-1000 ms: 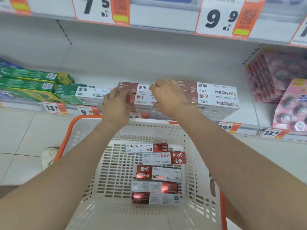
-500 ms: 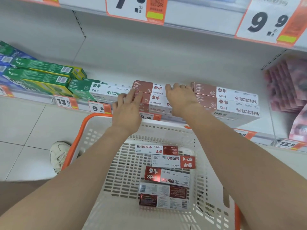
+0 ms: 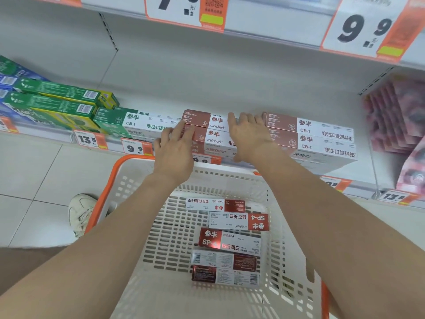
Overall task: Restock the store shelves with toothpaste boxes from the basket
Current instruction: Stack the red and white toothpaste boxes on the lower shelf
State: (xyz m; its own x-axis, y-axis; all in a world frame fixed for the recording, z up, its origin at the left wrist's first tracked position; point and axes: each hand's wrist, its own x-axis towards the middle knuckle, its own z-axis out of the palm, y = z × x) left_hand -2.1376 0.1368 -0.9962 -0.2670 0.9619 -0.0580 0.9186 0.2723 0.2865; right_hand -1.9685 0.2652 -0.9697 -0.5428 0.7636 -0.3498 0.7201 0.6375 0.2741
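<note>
Hands meet on a stack of brown-and-white cardboard toothpaste boxes (image 3: 212, 134) lying flat on the white metal store shelf (image 3: 207, 93), at twelve o'clock of the view. The left hand (image 3: 174, 150) is at the stack's nine o'clock end, its fingers straight and slightly spread, tips laid against the box ends. The right hand (image 3: 249, 138) covers the three o'clock end, fingers straight and close together over the top box, thumb splayed toward nine o'clock. Neither hand curls round a box (both lie flat against the cardboard). Just beside the right hand, at three o'clock, stands a second stack of brown-and-white boxes (image 3: 317, 139). At nine o'clock of the left hand lie green-and-white cardboard boxes (image 3: 138, 122), with green-and-yellow boxes (image 3: 57, 100) farther out. At six o'clock, under both forearms, sits the white perforated plastic basket with an orange rim (image 3: 128, 158). Five red-and-white toothpaste boxes (image 3: 230, 238) lie flat on its floor in a loose column, untouched. Small orange-and-white price tags (image 3: 135, 147) line the shelf edge, and a large white price sign reading 9.9 (image 3: 363, 31) hangs at one o'clock. Blurred pink packets (image 3: 400, 116) fill the far three o'clock edge. A pale sneaker (image 3: 81, 212) rests on the grey floor tiles (image 3: 34, 171) at eight o'clock, just beside the basket.
</note>
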